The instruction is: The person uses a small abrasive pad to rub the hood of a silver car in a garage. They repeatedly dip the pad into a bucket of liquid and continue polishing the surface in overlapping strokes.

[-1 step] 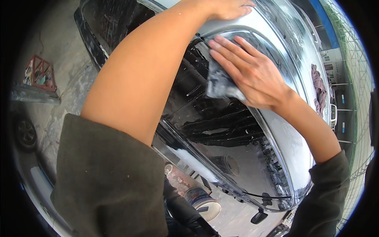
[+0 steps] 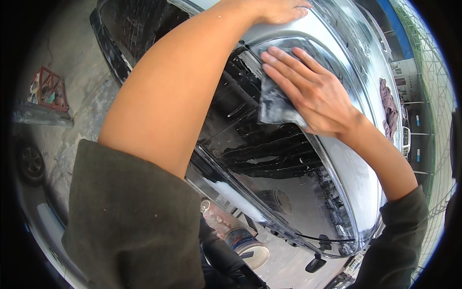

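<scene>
My right hand (image 2: 317, 98) lies over a grey, wet-looking sheet of sandpaper (image 2: 279, 107) streaked with white. Its fingers stretch forward and press the sheet on the car's pillar and window edge; the thumb is hidden. The silver-white car body (image 2: 337, 156) curves beneath, beside a dark side window (image 2: 262, 144) with watery streaks. Farther up, my left hand (image 2: 281, 11) rests flat on the painted roof edge, holding nothing visible. Part of it is cut off by the top of the view.
A purplish cloth (image 2: 389, 108) lies on the far side of the roof. Below the car side stands a bucket (image 2: 252, 250) on the floor. A side mirror (image 2: 316, 263) juts out near the bottom. A red metal frame (image 2: 49, 90) and a wheel (image 2: 32, 163) are at left.
My right hand and the sandpaper have slid a little to the right and slightly toward me. The left hand stays in place.
</scene>
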Tool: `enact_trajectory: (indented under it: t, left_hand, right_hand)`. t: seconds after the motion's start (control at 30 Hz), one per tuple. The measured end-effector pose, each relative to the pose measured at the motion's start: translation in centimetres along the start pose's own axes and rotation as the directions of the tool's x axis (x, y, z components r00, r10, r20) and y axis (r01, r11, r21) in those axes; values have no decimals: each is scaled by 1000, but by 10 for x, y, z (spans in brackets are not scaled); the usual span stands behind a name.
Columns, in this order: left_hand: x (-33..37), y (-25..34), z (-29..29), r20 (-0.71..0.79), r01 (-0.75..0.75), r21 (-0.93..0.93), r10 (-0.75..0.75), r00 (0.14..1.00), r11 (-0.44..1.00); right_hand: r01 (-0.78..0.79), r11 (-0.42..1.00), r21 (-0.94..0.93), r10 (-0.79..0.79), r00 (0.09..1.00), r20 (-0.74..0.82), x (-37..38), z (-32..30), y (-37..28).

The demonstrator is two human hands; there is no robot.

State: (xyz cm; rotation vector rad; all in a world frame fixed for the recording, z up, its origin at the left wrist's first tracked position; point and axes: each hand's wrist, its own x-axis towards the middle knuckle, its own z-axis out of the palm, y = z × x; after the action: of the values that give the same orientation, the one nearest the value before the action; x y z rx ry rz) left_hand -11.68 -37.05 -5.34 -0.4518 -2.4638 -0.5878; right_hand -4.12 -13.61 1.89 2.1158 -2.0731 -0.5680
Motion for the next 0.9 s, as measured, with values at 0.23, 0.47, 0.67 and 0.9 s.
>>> enact_trajectory:
  t: [0.23, 0.47, 0.67, 0.9]
  left_hand:
    - [6, 3, 0, -33, -11, -3, 11, 999, 1000]
    - [9, 2, -1, -28, -33, 12, 34, 999, 999]
    - [5, -3, -3, -46, -77, -41, 76, 996, 996]
    - [7, 3, 0, -66, -83, 4, 83, 994, 997]
  right_hand:
    - [-40, 999, -31, 40, 999, 0, 15, -1, -3]
    - [-79, 996, -41, 77, 996, -48, -3, 3, 5]
    - [-37, 996, -85, 34, 999, -33, -4, 0, 15]
    - [-32, 998, -45, 30, 999, -45, 14, 2, 5]
